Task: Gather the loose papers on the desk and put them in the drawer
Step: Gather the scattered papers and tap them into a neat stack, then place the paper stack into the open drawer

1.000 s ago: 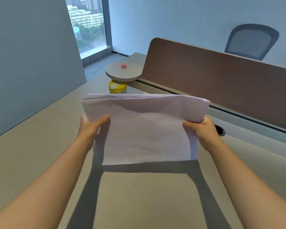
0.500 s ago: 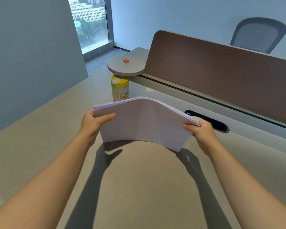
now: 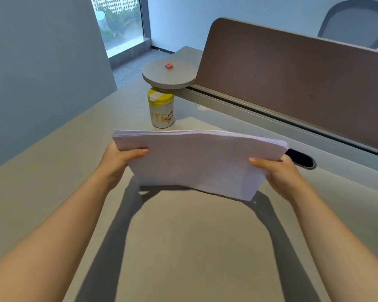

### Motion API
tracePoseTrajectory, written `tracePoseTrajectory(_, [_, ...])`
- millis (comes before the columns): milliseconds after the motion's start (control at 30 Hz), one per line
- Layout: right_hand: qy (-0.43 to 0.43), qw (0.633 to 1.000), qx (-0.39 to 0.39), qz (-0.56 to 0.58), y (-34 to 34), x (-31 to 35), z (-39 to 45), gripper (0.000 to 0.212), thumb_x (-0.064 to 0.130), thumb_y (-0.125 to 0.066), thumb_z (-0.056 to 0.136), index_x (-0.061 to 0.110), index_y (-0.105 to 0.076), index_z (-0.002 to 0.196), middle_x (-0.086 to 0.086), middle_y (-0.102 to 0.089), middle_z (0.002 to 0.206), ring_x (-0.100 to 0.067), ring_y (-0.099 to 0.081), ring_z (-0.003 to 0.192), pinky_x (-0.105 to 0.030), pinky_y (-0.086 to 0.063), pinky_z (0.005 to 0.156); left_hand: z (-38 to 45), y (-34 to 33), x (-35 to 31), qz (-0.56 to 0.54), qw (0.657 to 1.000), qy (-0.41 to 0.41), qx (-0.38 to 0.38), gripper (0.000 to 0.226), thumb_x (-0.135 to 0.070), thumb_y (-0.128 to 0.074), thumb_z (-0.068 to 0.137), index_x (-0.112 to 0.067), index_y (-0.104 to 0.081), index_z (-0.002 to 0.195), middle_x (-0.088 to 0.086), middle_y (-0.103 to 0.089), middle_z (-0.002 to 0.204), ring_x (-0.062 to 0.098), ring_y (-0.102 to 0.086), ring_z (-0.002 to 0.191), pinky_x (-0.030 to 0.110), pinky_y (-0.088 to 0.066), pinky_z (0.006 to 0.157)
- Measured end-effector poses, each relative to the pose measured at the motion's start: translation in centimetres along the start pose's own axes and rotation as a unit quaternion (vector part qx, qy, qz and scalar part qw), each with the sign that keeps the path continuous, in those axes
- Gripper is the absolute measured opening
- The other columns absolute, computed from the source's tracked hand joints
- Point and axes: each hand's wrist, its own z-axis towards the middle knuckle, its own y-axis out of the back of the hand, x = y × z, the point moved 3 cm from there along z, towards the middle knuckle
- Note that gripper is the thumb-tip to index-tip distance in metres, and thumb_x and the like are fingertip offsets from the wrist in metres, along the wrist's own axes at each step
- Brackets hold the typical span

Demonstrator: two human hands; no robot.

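A thick stack of white papers (image 3: 196, 162) is held in the air over the grey desk (image 3: 183, 247), tilted with its far edge raised. My left hand (image 3: 120, 160) grips the stack's left side, thumb on top. On the right side my right hand (image 3: 279, 171) holds it the same way. The stack's lower edge hangs just above the desk and casts a shadow. No drawer is in view.
A white jar with a yellow lid (image 3: 161, 111) stands beyond the papers. Above it sits a round grey shelf (image 3: 168, 76) with small pink items (image 3: 169, 65). A brown divider panel (image 3: 292, 83) runs along the desk's far side, with a cable slot (image 3: 303, 160) and a chair (image 3: 356, 22) behind.
The stack went from upright on the desk to tipped forward, then levelled out flatter and wider. Both hands kept their grip on its sides, and the view tilted down.
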Motion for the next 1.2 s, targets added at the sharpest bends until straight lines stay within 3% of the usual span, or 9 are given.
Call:
tracePoseTrajectory(167, [-0.060,0.996,-0.066,0.025,-1.0,-4.4,-0.4,0.027,-0.009,-0.063,0.074,0.018,-0.062,0.077,-0.002,-0.065,0.084,-0.022,-0.060,0.081,-0.033,-0.049,0.079,0.3,-0.4,3.5,0.019,0.999,0.029,0.007,0.035,0.016,-0.064,0.066,-0.016,-0.061,0.079,-0.016,-0.072,0.057,-0.006,-0.066,0.060,0.011,-0.052,0.062])
tracePoseTrajectory(367, [-0.054,0.996,-0.066,-0.024,-0.3,-3.9,-0.5,0.028,-0.011,-0.063,0.074,0.016,-0.062,0.080,-0.002,-0.064,0.086,-0.017,-0.061,0.082,-0.040,-0.047,0.089,1.2,0.5,3.5,0.038,0.995,0.055,0.067,0.051,-0.014,-0.075,0.034,-0.018,-0.064,0.084,-0.015,-0.075,0.067,-0.003,-0.068,0.067,0.011,-0.054,0.059])
tracePoseTrajectory(467, [-0.104,0.991,-0.057,-0.062,-0.7,-6.1,-1.4,0.022,-0.008,-0.060,0.078,0.014,-0.063,0.078,-0.002,-0.064,0.085,-0.026,-0.062,0.089,-0.042,-0.044,0.091,0.2,-0.4,4.7,0.072,0.995,0.052,0.048,0.042,0.008,-0.074,0.056,-0.008,-0.060,0.092,-0.005,-0.068,0.070,-0.011,-0.063,0.056,0.004,-0.048,0.051])
tracePoseTrajectory(633, [-0.100,0.988,-0.095,-0.076,-1.3,-5.8,-1.8,0.037,-0.001,-0.059,0.083,-0.004,-0.054,0.119,-0.018,-0.059,0.119,-0.034,-0.055,0.114,-0.035,-0.042,0.086,0.1,-0.1,4.2,0.097,0.993,0.060,-0.017,0.036,0.011,-0.061,0.074,-0.009,-0.058,0.104,-0.016,-0.068,0.052,-0.006,-0.064,0.055,0.008,-0.050,0.052])
tracePoseTrajectory(767, [-0.052,0.997,-0.058,-0.028,-3.4,-2.8,-2.5,0.034,-0.004,-0.041,0.091,-0.003,-0.048,0.125,-0.004,-0.053,0.111,-0.007,-0.056,0.075,-0.002,-0.047,0.050,-1.9,1.8,2.8,0.088,0.988,0.079,-0.099,0.027,-0.007,-0.055,0.086,-0.007,-0.055,0.114,0.003,-0.063,0.095,0.022,-0.057,0.097,0.033,-0.046,0.086])
tracePoseTrajectory(833, [-0.034,0.998,-0.035,-0.027,-4.9,-1.9,-2.7,0.032,-0.001,-0.038,0.093,-0.003,-0.047,0.124,-0.002,-0.051,0.106,0.000,-0.049,0.068,0.002,-0.041,0.041,-3.7,3.5,2.4,0.086,0.981,0.090,-0.149,0.023,-0.010,-0.050,0.090,-0.007,-0.055,0.112,0.003,-0.058,0.097,0.021,-0.054,0.090,0.032,-0.041,0.080])
tracePoseTrajectory(933, [-0.023,0.999,-0.002,-0.049,-7.6,-1.4,-3.3,0.030,0.001,-0.040,0.093,0.000,-0.051,0.120,-0.003,-0.056,0.100,-0.002,-0.052,0.067,0.000,-0.041,0.040,-7.4,6.6,2.6,0.101,0.972,0.136,-0.160,0.010,-0.014,-0.044,0.091,-0.013,-0.053,0.096,0.007,-0.055,0.089,0.021,-0.051,0.088,0.031,-0.040,0.073])
tracePoseTrajectory(1067, [-0.037,0.996,0.059,-0.055,-12.0,-1.2,-4.9,0.017,0.001,-0.042,0.092,0.012,-0.053,0.099,0.002,-0.059,0.081,-0.008,-0.055,0.064,-0.007,-0.045,0.038,-14.4,10.1,2.6,0.088,0.970,0.172,-0.150,0.033,-0.026,-0.045,0.093,-0.025,-0.041,0.126,-0.002,-0.051,0.123,0.024,-0.050,0.115,0.041,-0.041,0.100])
tracePoseTrajectory(1200, [-0.060,0.987,0.140,-0.055,-16.6,-1.7,-7.0,0.015,0.003,-0.044,0.091,0.012,-0.054,0.098,0.002,-0.060,0.078,-0.014,-0.058,0.067,-0.024,-0.047,0.055,-20.6,13.2,3.0,0.079,0.953,0.154,-0.250,0.047,-0.021,-0.047,0.092,-0.018,-0.033,0.137,0.004,-0.047,0.135,0.026,-0.047,0.119,0.042,-0.038,0.102])
